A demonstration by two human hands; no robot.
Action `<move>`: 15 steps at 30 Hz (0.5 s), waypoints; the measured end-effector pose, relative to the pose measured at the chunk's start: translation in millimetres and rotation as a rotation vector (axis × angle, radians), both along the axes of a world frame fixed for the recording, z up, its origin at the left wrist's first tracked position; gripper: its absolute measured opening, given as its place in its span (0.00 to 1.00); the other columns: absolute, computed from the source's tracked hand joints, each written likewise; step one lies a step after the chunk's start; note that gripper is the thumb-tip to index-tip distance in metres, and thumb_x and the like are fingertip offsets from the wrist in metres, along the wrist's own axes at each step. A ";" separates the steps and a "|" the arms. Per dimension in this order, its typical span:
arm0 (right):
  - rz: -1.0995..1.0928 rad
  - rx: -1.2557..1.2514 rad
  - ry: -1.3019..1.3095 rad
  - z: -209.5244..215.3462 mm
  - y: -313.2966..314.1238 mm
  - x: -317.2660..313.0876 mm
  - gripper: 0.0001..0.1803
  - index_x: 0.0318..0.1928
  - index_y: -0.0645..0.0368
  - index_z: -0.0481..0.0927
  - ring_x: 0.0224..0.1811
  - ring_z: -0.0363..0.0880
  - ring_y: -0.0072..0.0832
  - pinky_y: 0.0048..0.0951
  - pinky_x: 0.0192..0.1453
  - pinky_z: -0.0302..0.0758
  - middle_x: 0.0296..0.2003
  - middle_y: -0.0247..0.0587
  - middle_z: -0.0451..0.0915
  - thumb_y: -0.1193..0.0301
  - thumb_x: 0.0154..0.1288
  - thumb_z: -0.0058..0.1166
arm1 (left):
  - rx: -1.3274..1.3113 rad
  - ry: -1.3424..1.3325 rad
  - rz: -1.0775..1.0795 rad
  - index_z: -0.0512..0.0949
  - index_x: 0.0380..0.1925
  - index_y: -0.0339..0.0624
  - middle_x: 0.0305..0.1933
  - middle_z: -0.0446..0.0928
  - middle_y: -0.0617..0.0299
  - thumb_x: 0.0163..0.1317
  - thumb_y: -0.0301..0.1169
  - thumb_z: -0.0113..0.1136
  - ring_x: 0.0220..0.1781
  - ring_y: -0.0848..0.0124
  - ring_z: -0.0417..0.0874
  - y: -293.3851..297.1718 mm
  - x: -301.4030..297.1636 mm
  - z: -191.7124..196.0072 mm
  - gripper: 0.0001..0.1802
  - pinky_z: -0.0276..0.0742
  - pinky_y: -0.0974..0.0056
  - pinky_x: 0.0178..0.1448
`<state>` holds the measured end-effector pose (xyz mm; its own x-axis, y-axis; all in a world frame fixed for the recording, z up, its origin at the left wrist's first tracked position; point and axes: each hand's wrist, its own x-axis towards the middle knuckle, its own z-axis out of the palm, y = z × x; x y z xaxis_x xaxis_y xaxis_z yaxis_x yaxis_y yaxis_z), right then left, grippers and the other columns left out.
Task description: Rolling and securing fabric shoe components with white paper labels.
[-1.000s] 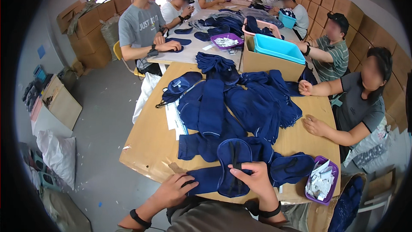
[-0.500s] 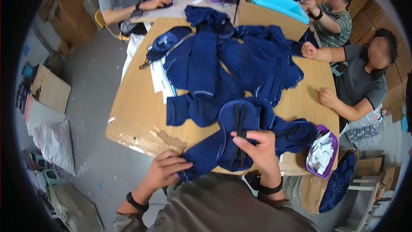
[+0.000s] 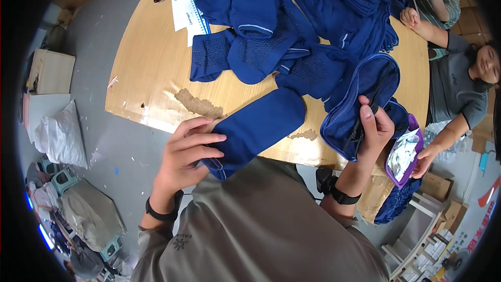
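Observation:
My left hand (image 3: 190, 151) is closed on the open end of a navy sock-like fabric piece (image 3: 261, 125), its fingers lying over the top and its thumb hidden. The piece slants across the table's near edge, rounded end pointing up and right. To the right, my right hand (image 3: 374, 128) pinches the black straps of a navy oval fabric piece (image 3: 334, 130), which is raised and tilted. Farther back lie several more navy knit pieces (image 3: 266, 55), some with mesh patches, and a larger navy heap (image 3: 339, 5).
A purple basket (image 3: 389, 169) of small silvery-white packets stands at the table's right edge, a co-worker's hand (image 3: 428, 159) touching it. White printed cards (image 3: 185, 13) lie at the back left. The wooden table (image 3: 151, 73) has a torn surface patch (image 3: 198, 103). Another person sits farther back right.
My right hand has carried the oval piece rightward, off the sock-like piece it overlapped. A co-worker's hand has come down to the purple basket. The view has tilted nearer to my body.

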<state>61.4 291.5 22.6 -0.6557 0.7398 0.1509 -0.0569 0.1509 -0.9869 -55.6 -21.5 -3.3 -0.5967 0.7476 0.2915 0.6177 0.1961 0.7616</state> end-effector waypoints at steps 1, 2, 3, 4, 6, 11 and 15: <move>-0.022 -0.045 -0.002 -0.2 1.2 -1.3 0.10 0.38 0.69 0.85 0.36 0.76 0.17 0.19 0.46 0.70 0.36 0.40 0.85 0.75 0.57 0.64 | -0.001 -0.007 -0.005 0.83 0.26 0.42 0.44 0.83 0.64 0.31 0.14 0.59 0.57 0.54 0.75 1.1 0.4 -1.6 0.18 0.78 0.59 0.53; -0.041 -0.088 0.002 1.8 2.6 -3.6 0.10 0.38 0.69 0.85 0.37 0.76 0.18 0.20 0.47 0.70 0.36 0.40 0.85 0.75 0.58 0.64 | -0.045 0.010 -0.028 0.83 0.26 0.43 0.47 0.83 0.64 0.30 0.13 0.58 0.61 0.54 0.73 -3.0 1.4 -3.1 0.19 0.78 0.57 0.54; -0.040 -0.069 -0.026 6.2 -0.4 -5.8 0.11 0.39 0.69 0.85 0.38 0.77 0.19 0.20 0.48 0.71 0.36 0.40 0.84 0.73 0.57 0.64 | -0.091 0.040 -0.034 0.83 0.27 0.44 0.49 0.82 0.65 0.29 0.14 0.58 0.63 0.56 0.72 -10.8 3.0 -0.6 0.20 0.73 0.55 0.60; -0.029 -0.009 -0.033 5.8 -1.3 -9.6 0.12 0.39 0.70 0.85 0.37 0.76 0.18 0.19 0.46 0.70 0.35 0.39 0.84 0.73 0.57 0.64 | -0.111 -0.013 -0.071 0.83 0.29 0.45 0.51 0.81 0.66 0.29 0.14 0.58 0.63 0.56 0.71 -16.1 1.1 0.0 0.21 0.70 0.54 0.62; -0.024 0.068 -0.043 1.9 -1.1 -7.9 0.13 0.39 0.70 0.84 0.34 0.74 0.18 0.19 0.42 0.69 0.32 0.35 0.82 0.72 0.56 0.64 | -0.150 -0.054 -0.160 0.83 0.33 0.45 0.54 0.79 0.68 0.30 0.15 0.58 0.63 0.56 0.70 -25.4 -1.9 0.4 0.23 0.65 0.52 0.65; -0.054 0.036 0.092 -6.0 5.4 -5.2 0.10 0.25 0.67 0.75 0.31 0.71 0.15 0.20 0.38 0.69 0.29 0.33 0.81 0.74 0.57 0.61 | -0.046 -0.023 -0.334 0.82 0.38 0.47 0.55 0.78 0.67 0.32 0.14 0.55 0.63 0.57 0.69 -6.7 -11.7 -7.8 0.28 0.65 0.53 0.65; 0.123 -0.098 -0.018 19.1 -31.9 -11.2 0.06 0.28 0.70 0.83 0.32 0.74 0.13 0.17 0.36 0.70 0.35 0.38 0.85 0.77 0.58 0.62 | -0.093 -0.076 -0.463 0.85 0.41 0.52 0.53 0.81 0.70 0.34 0.13 0.55 0.63 0.63 0.71 -24.8 -27.7 -4.9 0.31 0.64 0.58 0.66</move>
